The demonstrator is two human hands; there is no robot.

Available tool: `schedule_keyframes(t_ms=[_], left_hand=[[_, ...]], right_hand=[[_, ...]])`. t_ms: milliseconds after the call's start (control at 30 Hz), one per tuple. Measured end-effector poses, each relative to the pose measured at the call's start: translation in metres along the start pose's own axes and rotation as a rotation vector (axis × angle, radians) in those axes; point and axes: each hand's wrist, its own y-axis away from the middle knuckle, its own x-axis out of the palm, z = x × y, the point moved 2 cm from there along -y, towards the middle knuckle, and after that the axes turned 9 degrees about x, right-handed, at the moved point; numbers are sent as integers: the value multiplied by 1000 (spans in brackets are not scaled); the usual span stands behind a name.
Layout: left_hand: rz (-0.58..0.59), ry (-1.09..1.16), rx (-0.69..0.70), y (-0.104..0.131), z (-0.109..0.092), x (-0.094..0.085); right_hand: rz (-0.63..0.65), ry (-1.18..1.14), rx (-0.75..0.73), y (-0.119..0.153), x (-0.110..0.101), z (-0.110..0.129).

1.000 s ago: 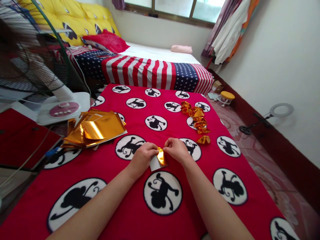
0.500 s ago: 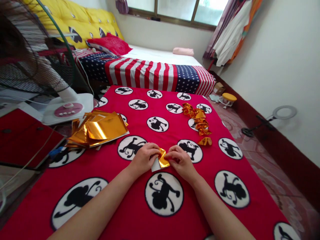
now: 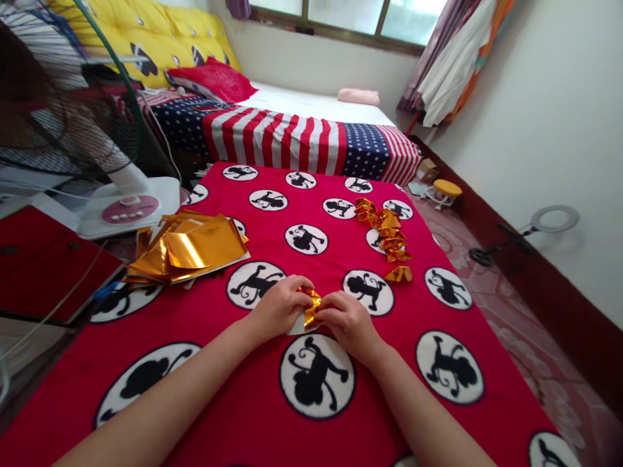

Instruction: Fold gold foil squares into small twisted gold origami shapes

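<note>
A small sheet of gold foil paper (image 3: 312, 314), partly folded and with a white underside showing at its lower left, is between my hands just above the red cloth. My left hand (image 3: 283, 302) pinches its left side. On the right side, my right hand (image 3: 348, 321) grips it with bent fingers, which hide part of the folds. To the left lies a loose stack of flat gold foil sheets (image 3: 204, 245). Over on the right, several folded gold foil pieces (image 3: 392, 239) sit in a row, with a single folded piece (image 3: 399, 274) at the near end.
The red cloth (image 3: 233, 402) with monkey prints covers the surface before me. A fan (image 3: 129, 201) stands at the left beside a dark red box (image 3: 43, 259). Behind is a bed (image 3: 292, 139); a yellow stool (image 3: 446, 188) and a ring light (image 3: 555, 219) are at the right.
Both hands have shifted slightly left with the gold foil paper. My right fingers have moved further over it, and less of the foil and its white underside shows.
</note>
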Motion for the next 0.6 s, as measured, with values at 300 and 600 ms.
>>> schedule_keyframes(t_ms=[300, 600], left_hand=[[-45, -190, -137, 37, -42, -4], [-23, -257, -124, 33, -33, 7]], right_hand=[[172, 88, 114, -8, -2, 8], [123, -23, 324, 6, 5, 16]])
